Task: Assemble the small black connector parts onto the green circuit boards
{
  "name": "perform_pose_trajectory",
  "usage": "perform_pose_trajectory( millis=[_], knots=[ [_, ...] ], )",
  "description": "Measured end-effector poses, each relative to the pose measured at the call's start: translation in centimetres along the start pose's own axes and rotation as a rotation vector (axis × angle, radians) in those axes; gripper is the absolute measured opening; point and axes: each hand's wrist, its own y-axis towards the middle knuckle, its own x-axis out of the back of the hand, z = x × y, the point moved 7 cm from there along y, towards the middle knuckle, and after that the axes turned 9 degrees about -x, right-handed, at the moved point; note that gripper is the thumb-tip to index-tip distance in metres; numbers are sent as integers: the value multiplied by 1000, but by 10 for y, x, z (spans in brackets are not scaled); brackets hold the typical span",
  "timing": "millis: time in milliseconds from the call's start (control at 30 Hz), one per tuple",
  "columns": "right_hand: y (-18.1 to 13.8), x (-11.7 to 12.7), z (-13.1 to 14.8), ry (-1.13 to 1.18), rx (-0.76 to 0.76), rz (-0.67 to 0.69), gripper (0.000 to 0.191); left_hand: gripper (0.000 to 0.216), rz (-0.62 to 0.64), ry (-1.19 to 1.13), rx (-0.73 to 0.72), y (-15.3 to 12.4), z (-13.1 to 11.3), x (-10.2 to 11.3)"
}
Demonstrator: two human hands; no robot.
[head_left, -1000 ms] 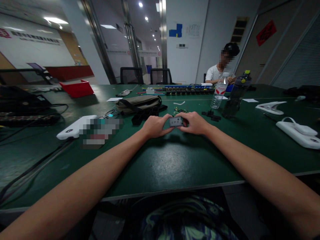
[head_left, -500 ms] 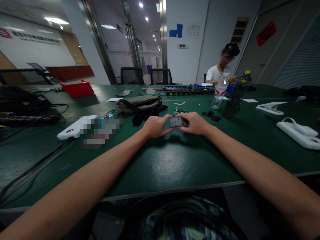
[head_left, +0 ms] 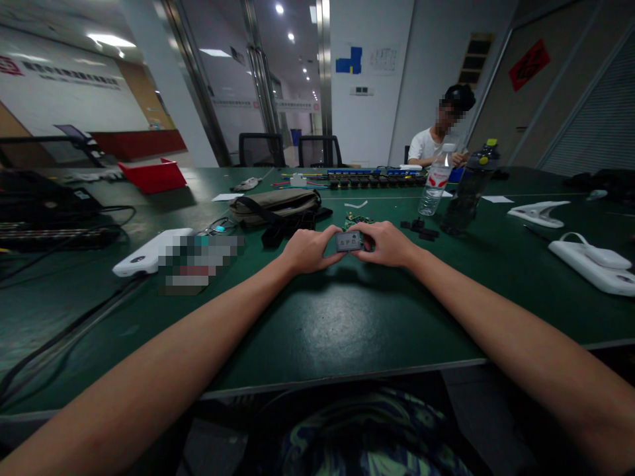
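Large dark green desk (head_left: 322, 330) fills the room centre. Rear: white wall (head_left: 370, 112), glass partition (head_left: 225, 86) in metal frames, two black chairs (head_left: 261, 151). Right: grey roller shutter (head_left: 595, 125). Recessed ceiling lights (head_left: 279, 9) illuminate the corridor beyond.

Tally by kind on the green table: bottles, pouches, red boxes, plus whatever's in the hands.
bottles: 2, a clear water bottle and a dark bottle
khaki pouch: 1
red box: 1
small grey device: 1, gripped by left hand and right hand
total: 5
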Motion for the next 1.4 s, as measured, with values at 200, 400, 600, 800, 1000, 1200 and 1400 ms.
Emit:
perform_pose_trajectory(
  millis=[200,400,600,800,1000,1200,1400],
  knots=[
    [0,2,3,-14,-10,8,38,47,40,5,15,0,-1,1],
    [-1,2,4,-16,-10,22,39,45,52,9,15,0,-3,3],
    [0,0,0,-13,-4,-3,39,45,-9,-4,4,0,-1,3],
    [0,1,1,-5,-7,-1,39,46,-21,-9,-6,-1,-1,4],
    [0,1,1,-9,-6,6,39,47,-19,-11,0,0,-1,3],
    [0,0,0,-8,-8,-2,39,48,-16,-6,6,-1,-1,2],
    [0,1,1,-14,-8,-10,39,48,-20,-10,4,-1,-2,3]
  ],
)
